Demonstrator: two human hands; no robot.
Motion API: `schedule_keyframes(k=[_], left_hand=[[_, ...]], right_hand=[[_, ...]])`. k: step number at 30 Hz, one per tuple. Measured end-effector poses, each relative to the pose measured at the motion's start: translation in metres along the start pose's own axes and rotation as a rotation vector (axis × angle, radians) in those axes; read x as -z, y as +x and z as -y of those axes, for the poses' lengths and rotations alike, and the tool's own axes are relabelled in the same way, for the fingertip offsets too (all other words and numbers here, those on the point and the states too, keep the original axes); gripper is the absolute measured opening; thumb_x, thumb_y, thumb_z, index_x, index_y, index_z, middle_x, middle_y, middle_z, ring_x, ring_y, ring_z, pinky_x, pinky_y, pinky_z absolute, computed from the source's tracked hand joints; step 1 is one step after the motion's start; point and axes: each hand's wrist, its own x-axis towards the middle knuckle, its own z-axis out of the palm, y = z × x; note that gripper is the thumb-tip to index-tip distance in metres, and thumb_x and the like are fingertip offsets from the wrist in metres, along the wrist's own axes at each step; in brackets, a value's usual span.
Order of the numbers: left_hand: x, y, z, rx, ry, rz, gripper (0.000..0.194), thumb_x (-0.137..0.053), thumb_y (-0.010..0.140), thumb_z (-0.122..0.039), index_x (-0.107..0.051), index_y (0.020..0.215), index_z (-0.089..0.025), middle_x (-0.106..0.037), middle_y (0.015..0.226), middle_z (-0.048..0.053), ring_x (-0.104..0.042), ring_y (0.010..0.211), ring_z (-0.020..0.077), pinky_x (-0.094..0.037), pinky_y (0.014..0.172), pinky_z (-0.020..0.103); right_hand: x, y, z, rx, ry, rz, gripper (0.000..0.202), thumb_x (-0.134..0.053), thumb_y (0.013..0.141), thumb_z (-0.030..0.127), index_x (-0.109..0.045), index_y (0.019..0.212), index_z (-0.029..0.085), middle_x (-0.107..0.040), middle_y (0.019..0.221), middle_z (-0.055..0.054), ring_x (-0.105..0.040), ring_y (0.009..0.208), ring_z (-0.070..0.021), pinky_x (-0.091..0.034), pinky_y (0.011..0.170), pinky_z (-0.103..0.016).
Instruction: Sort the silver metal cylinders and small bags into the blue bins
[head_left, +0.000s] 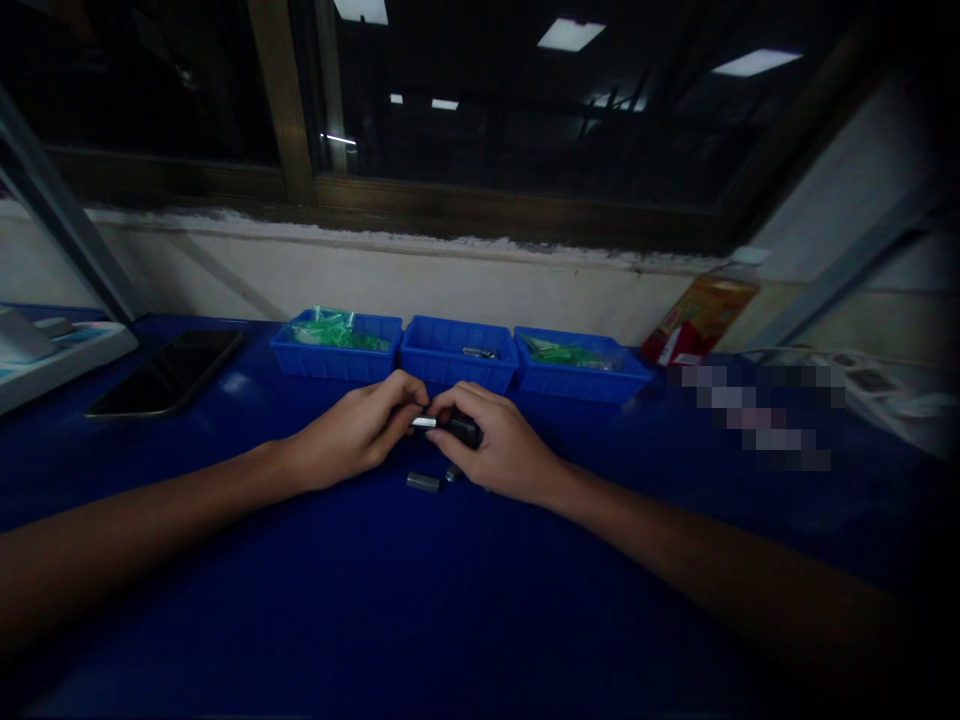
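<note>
My left hand (pixel 367 425) is closed in a pinch at the left end of a small silver metal piece (pixel 423 422). Opposite it, the thumb and fingers of my right hand (pixel 502 440) close on the piece's other end. A black rounded object (pixel 465 432) shows inside the curl of my right hand; whether it joins the silver piece I cannot tell. Just below the hands, a short grey metal piece (pixel 424 482) lies on the blue table. Beside it is a smaller dark piece (pixel 452 472), partly covered by my right hand.
Three blue bins stand along the wall: the left bin (pixel 334 365) and right bin (pixel 581 383) hold green plastic-wrapped items, the middle bin (pixel 457 370) some metal pieces. A phone (pixel 169 373) lies left. A bottle (pixel 701 315) leans at back right.
</note>
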Motion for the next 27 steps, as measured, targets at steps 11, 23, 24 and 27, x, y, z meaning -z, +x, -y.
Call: schedule_keyframes(k=[11, 23, 24, 27], left_hand=[[0.0018, 0.0010, -0.0018, -0.048, 0.044, -0.009, 0.019, -0.046, 0.086, -0.028, -0.047, 0.101, -0.017, -0.059, 0.092, 0.004, -0.057, 0.085, 0.0141, -0.046, 0.073, 0.026], [0.0029, 0.0021, -0.0049, 0.001, 0.130, 0.015, 0.022, -0.033, 0.092, -0.029, -0.050, 0.086, -0.016, -0.058, 0.075, 0.002, -0.056, 0.067, 0.0116, -0.044, 0.063, 0.024], [0.0029, 0.0019, -0.0049, 0.003, 0.137, 0.019, 0.024, -0.032, 0.092, -0.029, -0.051, 0.086, -0.016, -0.058, 0.074, 0.001, -0.056, 0.066, 0.0114, -0.044, 0.062, 0.024], [0.0022, 0.0007, -0.0036, 0.000, 0.123, 0.002, 0.022, -0.036, 0.091, -0.032, -0.050, 0.096, -0.016, -0.060, 0.080, 0.002, -0.058, 0.070, 0.0123, -0.045, 0.064, 0.025]], right_hand=[[0.0012, 0.0017, -0.0010, -0.051, 0.002, -0.056, 0.025, -0.040, 0.086, 0.026, -0.052, 0.065, 0.018, -0.050, 0.063, 0.001, -0.048, 0.065, -0.0112, -0.036, 0.067, -0.028], [-0.0003, -0.0028, 0.0001, 0.043, -0.038, -0.074, 0.008, -0.050, 0.081, 0.025, -0.053, 0.086, 0.019, -0.055, 0.077, -0.002, -0.050, 0.077, -0.0139, -0.040, 0.072, -0.029], [-0.0003, -0.0026, 0.0001, 0.051, -0.043, -0.074, 0.008, -0.048, 0.083, 0.024, -0.054, 0.085, 0.019, -0.056, 0.076, -0.002, -0.050, 0.076, -0.0138, -0.039, 0.071, -0.029], [-0.0008, -0.0019, 0.0000, 0.046, -0.038, -0.094, 0.013, -0.045, 0.085, 0.026, -0.055, 0.084, 0.018, -0.057, 0.075, -0.002, -0.050, 0.075, -0.0136, -0.039, 0.069, -0.029]])
